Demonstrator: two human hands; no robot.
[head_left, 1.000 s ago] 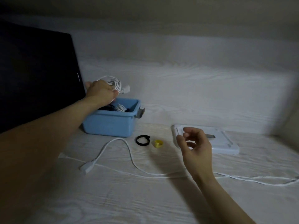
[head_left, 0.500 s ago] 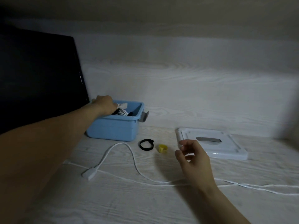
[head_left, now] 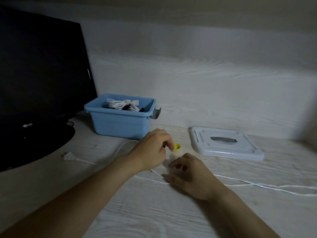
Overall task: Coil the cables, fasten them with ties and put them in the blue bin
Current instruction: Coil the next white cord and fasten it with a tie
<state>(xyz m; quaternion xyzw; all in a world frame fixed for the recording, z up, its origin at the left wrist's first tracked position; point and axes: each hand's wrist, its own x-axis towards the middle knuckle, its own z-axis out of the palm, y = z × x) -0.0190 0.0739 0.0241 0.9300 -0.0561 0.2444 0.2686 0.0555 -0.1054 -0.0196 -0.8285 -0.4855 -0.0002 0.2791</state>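
The blue bin [head_left: 120, 125] stands at the back left with a coiled white cable [head_left: 120, 103] inside it. A loose white cable [head_left: 257, 185] runs across the table, and its plug [head_left: 69, 156] lies at the left. My left hand [head_left: 152, 149] rests on the table in front of the bin, fingers curled down right beside a yellow tie [head_left: 177, 147]. It covers the spot where the black tie lay, and a dark sliver shows between its fingers. My right hand [head_left: 190, 174] hovers over the loose cable with loosely curled fingers that hold nothing.
A white bin lid [head_left: 223, 146] lies flat at the right, behind the cable. A black monitor [head_left: 37, 74] on its stand fills the left side, close to the bin. A pale wooden wall rises directly behind the table.
My left hand let go of the coiled cable in the bin and came back down to the ties. My right hand dropped lower toward the loose cable. The view shifted right.
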